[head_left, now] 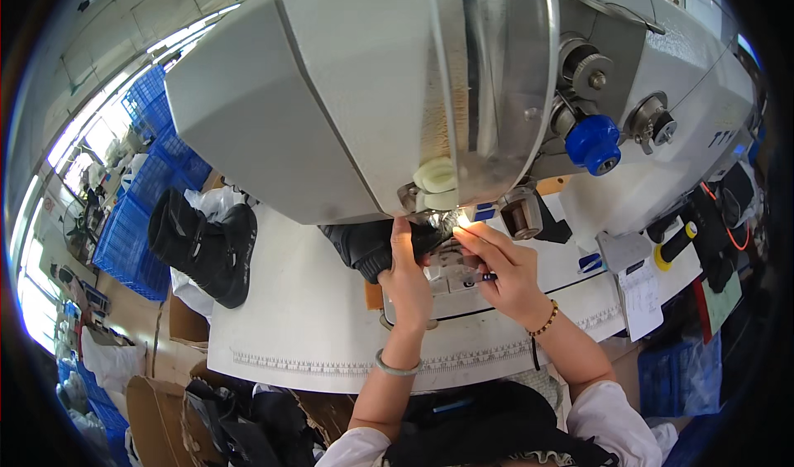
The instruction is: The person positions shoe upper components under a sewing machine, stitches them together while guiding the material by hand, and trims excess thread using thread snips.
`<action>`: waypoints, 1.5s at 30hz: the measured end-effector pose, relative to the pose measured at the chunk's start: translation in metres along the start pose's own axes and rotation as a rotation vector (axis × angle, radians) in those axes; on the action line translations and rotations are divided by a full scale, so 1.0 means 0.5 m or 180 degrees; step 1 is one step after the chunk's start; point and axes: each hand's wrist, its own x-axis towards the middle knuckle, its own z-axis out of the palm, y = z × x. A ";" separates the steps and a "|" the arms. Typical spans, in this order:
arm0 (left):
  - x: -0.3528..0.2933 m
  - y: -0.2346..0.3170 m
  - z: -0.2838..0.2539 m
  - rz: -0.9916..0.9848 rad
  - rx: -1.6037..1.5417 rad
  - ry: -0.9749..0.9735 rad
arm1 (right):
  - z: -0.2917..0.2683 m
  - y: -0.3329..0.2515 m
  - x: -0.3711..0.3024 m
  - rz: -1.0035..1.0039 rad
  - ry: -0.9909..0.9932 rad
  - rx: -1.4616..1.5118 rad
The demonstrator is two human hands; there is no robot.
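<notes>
A black padded piece with a ribbed part lies under the head of a grey sewing machine. My left hand is closed on its right side, thumb pointing up toward the machine head. Close to the lit needle area, my right hand pinches with thumb and forefinger; what sits between the fingertips is too small to make out. A short dark stick-like end shows at the curled fingers of that hand. The needle itself is hidden by glare and the machine's parts.
Black boot-like pieces rest at the left edge of the white table, beside blue crates. A blue knob juts from the machine. Papers and a yellow-black spool lie right. Cardboard boxes stand lower left.
</notes>
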 end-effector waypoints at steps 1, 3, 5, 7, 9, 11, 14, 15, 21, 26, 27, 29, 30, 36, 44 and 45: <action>-0.001 -0.002 0.002 -0.0020 0.0286 0.0119 | 0.000 0.001 -0.001 0.0001 -0.0022 -0.0086; -0.001 -0.005 0.004 0.0130 0.0102 0.0091 | 0.001 0.003 0.000 0.0003 0.0000 -0.0073; -0.001 -0.006 0.002 0.0269 0.0161 0.0124 | 0.002 0.004 -0.001 0.0034 -0.0037 -0.0075; 0.000 -0.004 -0.001 0.0505 0.0587 -0.0007 | 0.002 0.003 -0.001 0.0037 -0.0089 -0.0069; -0.001 -0.001 0.000 0.0248 0.0180 0.0000 | 0.003 0.001 0.000 0.0125 -0.0103 0.0043; -0.001 0.003 0.006 0.0048 -0.0001 0.0040 | 0.006 -0.001 0.002 0.0096 -0.0040 -0.0001; -0.008 0.009 0.016 -0.0205 -0.0463 0.0189 | 0.008 0.000 0.005 0.0121 0.0026 0.0047; -0.012 0.011 0.015 -0.0199 -0.0384 0.0153 | 0.008 0.000 0.005 0.0159 -0.0020 0.0075; -0.011 0.012 0.013 -0.0334 -0.0195 0.0012 | 0.010 0.003 -0.002 0.0300 0.0017 0.0151; -0.017 0.000 0.024 -0.0607 -0.0545 0.0170 | 0.016 0.012 0.000 0.0190 0.0065 0.0142; -0.021 -0.003 0.026 -0.0250 -0.0170 0.0262 | 0.018 0.013 0.000 0.0192 0.0065 0.0087; -0.023 -0.010 0.027 0.0101 0.0208 0.0352 | 0.020 0.015 -0.001 0.0310 0.0056 0.0177; -0.023 -0.013 0.027 0.0578 0.0531 0.0400 | 0.022 0.016 -0.002 0.0431 0.0051 0.0269; -0.022 -0.025 0.035 -0.0505 -0.0655 0.0570 | 0.024 0.018 -0.002 0.0492 0.0052 0.0349; -0.043 -0.032 0.038 0.1071 0.0077 0.0605 | 0.022 0.007 -0.001 0.0828 0.0198 0.0676; -0.049 -0.030 0.033 0.0479 -0.0693 0.0530 | 0.025 0.003 -0.003 0.0683 0.0591 0.0785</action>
